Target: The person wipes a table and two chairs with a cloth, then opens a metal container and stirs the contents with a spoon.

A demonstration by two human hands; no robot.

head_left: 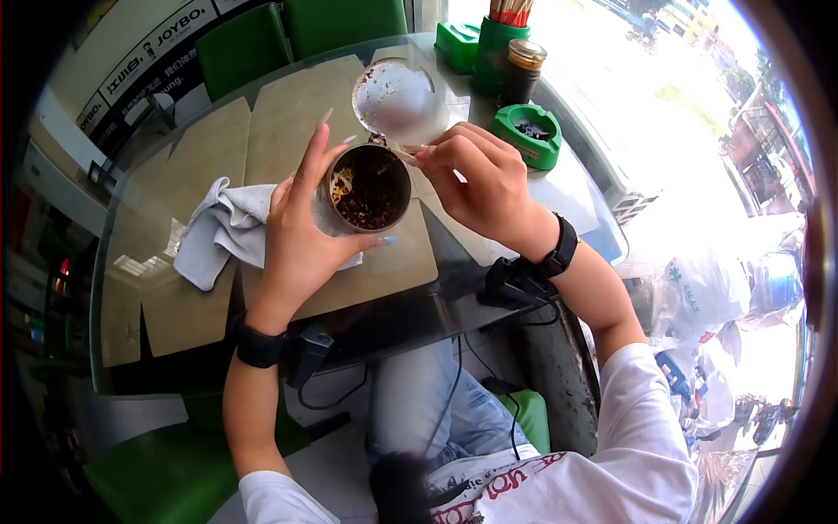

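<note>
My left hand [301,227] is wrapped around a condiment jar [336,218], tilted so that its mouth faces me. Dark reddish-brown chili flakes [371,205] with some yellow bits lie inside. The jar's round lid [371,92] stands open beyond the rim, stained with specks and partly blurred. At the jar's right rim, my right hand [476,179] is closed in a pinch. What its fingertips hold, if anything, I cannot make out. A grey cloth [223,227] lies crumpled on the table beside and beneath my left hand.
On the glass-topped table [305,96] stand a green ashtray [537,153] with dark contents, a dark jar [521,74], a green chopstick holder [497,52] and a green box [456,48]. Green chairs [345,26] are behind. Cables [454,384] hang from wrist-worn devices.
</note>
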